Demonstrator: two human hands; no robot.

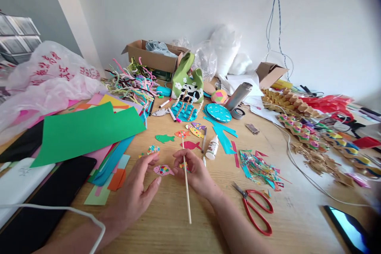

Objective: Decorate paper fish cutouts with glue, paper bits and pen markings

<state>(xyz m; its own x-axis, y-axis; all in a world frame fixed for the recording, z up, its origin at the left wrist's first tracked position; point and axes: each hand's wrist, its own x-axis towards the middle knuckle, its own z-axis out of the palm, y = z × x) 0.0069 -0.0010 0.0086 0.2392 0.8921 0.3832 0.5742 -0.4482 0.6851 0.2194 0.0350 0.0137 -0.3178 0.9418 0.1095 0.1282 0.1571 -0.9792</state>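
My right hand (pixel 192 168) is closed around a thin pale stick (pixel 187 194), which slants down towards me. My left hand (pixel 138 180) is open, thumb and fingers apart, just left of a pink paper fish (pixel 163 170) with coloured dots. The tail of that fish comes close to my right fingertips; whether they touch it I cannot tell. Another small dotted piece (pixel 183 166) shows partly behind my right fingers. Beyond my hands lie a green paper fish (pixel 164 138), a red paper fish (pixel 193 145) and an orange fish (pixel 182 133). A white glue bottle (pixel 212 148) lies beside a pen (pixel 204 139).
Red-handled scissors (pixel 257 208) lie to the right, below a heap of paper scraps (pixel 258 166). Green paper sheets (pixel 89 131) top a stack at left. A panda bag (pixel 188 83) and a metal flask (pixel 239 96) stand farther back. A phone (pixel 347 228) lies at lower right.
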